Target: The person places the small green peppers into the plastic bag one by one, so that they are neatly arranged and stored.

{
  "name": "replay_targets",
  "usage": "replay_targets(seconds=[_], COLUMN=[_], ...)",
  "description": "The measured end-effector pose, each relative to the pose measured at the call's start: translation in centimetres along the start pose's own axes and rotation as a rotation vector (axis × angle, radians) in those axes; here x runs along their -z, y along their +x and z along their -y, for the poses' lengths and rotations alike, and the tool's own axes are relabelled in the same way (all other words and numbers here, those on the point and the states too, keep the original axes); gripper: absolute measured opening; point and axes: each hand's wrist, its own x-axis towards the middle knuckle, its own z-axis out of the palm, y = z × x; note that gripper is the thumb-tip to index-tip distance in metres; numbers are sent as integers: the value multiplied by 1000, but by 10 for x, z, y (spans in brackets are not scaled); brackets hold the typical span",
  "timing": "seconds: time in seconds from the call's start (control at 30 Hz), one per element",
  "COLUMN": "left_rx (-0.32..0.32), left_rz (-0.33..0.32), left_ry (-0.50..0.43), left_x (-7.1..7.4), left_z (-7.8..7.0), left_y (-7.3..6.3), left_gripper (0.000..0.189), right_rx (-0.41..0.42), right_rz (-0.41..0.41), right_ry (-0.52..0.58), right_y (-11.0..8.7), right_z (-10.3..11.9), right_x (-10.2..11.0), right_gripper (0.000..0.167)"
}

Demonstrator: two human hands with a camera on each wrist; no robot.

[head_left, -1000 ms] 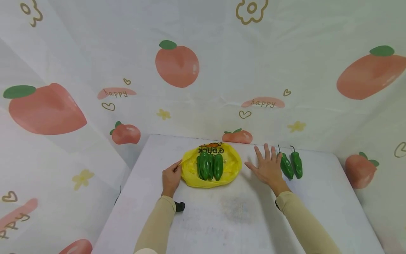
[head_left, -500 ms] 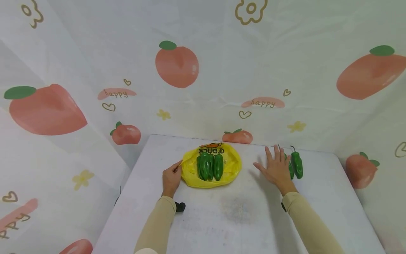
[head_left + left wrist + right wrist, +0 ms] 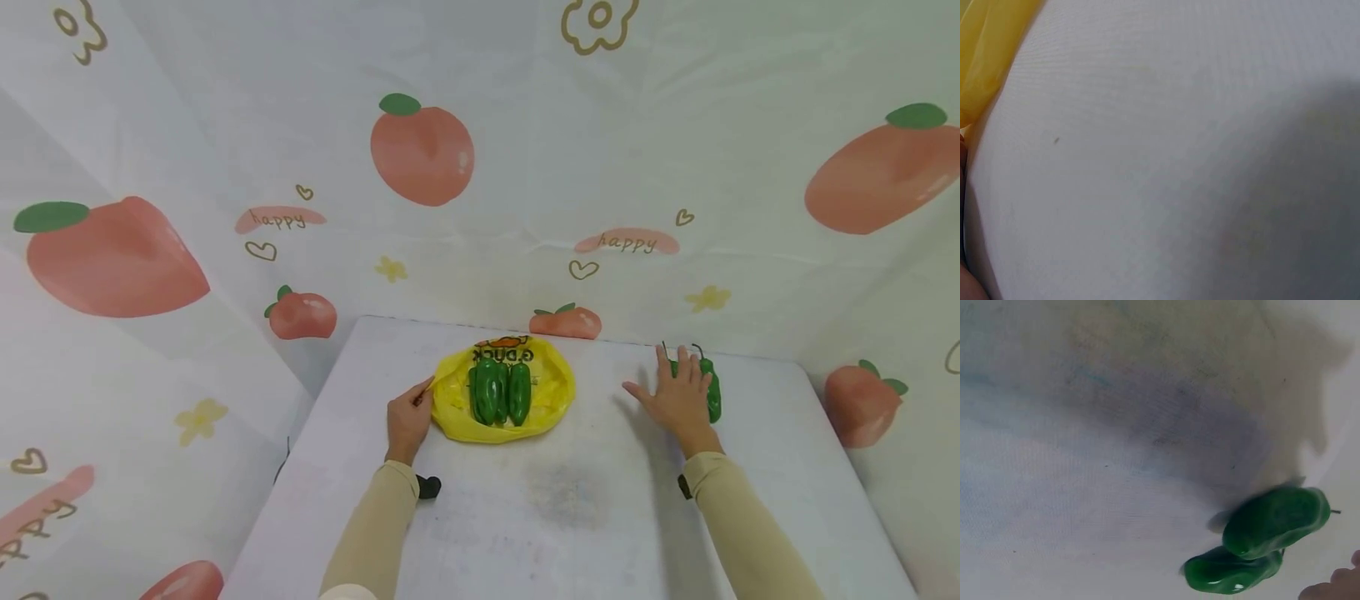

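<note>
A yellow plastic bag (image 3: 553, 407) lies with its mouth spread on the table, several green peppers (image 3: 491, 392) side by side inside it. My left hand (image 3: 408, 423) pinches the bag's left rim between thumb and fingers; only a sliver of that hand shows in the left wrist view, below the yellow bag (image 3: 988, 50). With fingers spread, my right hand (image 3: 681, 404) is over two more green peppers (image 3: 714, 396) at the table's back right, partly hiding them. In the right wrist view, those two peppers (image 3: 1275, 522) lie against each other, and fingertips (image 3: 1335, 587) appear beside them, apart from them.
The white table (image 3: 510, 533) meets a printed fabric wall (image 3: 495, 250) at the back, with more fabric at both sides. A small black object (image 3: 428, 487) shows beside my left wrist. A grey smudge (image 3: 566, 492) marks the tabletop's middle.
My right hand has moved rightward from beside the two loose peppers to over them, covering more of the nearer one. My left hand and the bag stay in place.
</note>
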Motion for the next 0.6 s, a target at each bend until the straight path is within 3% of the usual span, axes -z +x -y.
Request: replay_targets(seconds=[0.27, 0.6], left_rx=[26, 48], left_rz=[20, 24], left_ry=[13, 10], left_x=[2, 2], left_z=[-3, -5], left_y=[0, -1], left_gripper=[28, 29], right_rx=[-12, -112], right_rz=[4, 65], right_ry=[38, 187], right_y=[-2, 4], right_z=[-9, -23], right_x=[1, 3], right_gripper=[105, 105])
